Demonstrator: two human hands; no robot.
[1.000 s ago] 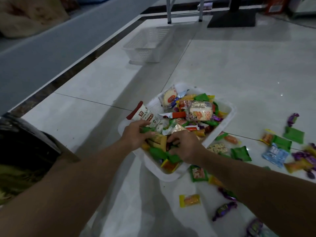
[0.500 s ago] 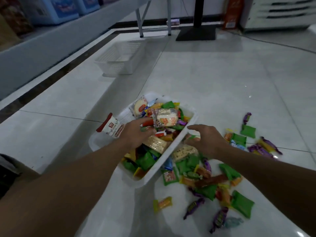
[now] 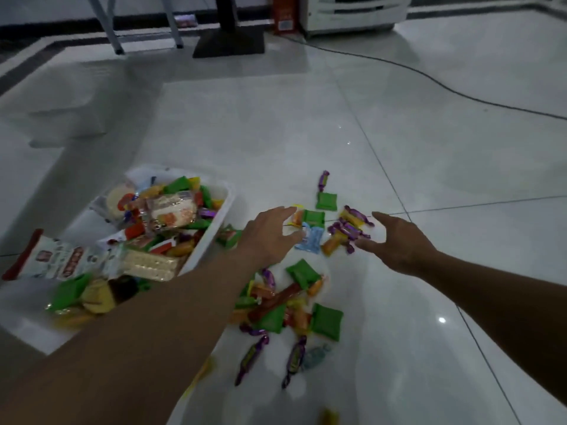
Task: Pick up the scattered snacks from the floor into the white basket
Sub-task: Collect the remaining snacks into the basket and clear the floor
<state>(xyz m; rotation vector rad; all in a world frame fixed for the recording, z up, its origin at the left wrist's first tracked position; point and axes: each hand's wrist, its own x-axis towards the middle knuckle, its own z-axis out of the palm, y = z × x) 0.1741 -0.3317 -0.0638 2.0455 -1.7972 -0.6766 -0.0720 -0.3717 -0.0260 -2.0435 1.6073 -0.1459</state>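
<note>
The white basket (image 3: 223, 207) sits on the floor at the left, heaped with wrapped snacks. Right of it, snacks lie scattered on the tiles: a far cluster with a green packet (image 3: 326, 201), a light blue packet (image 3: 310, 242) and purple-wrapped candies (image 3: 346, 228), and a nearer pile (image 3: 288, 305) of green, orange and purple wrappers. My left hand (image 3: 270, 234) reaches over the far cluster from the left with fingers spread, holding nothing. My right hand (image 3: 395, 240) reaches in from the right, fingers extended, also empty. The cluster lies between the two hands.
A black pedestal base (image 3: 228, 42) and metal table legs (image 3: 116, 32) stand at the back. A white appliance (image 3: 352, 10) sits back right with a black cable (image 3: 429, 78) running across the tiles. A red-and-white snack bag (image 3: 55, 259) overhangs the basket's left side.
Both hands left the basket and moved right over the scattered snacks. The view swung right, so the second white basket at the back left is out of sight.
</note>
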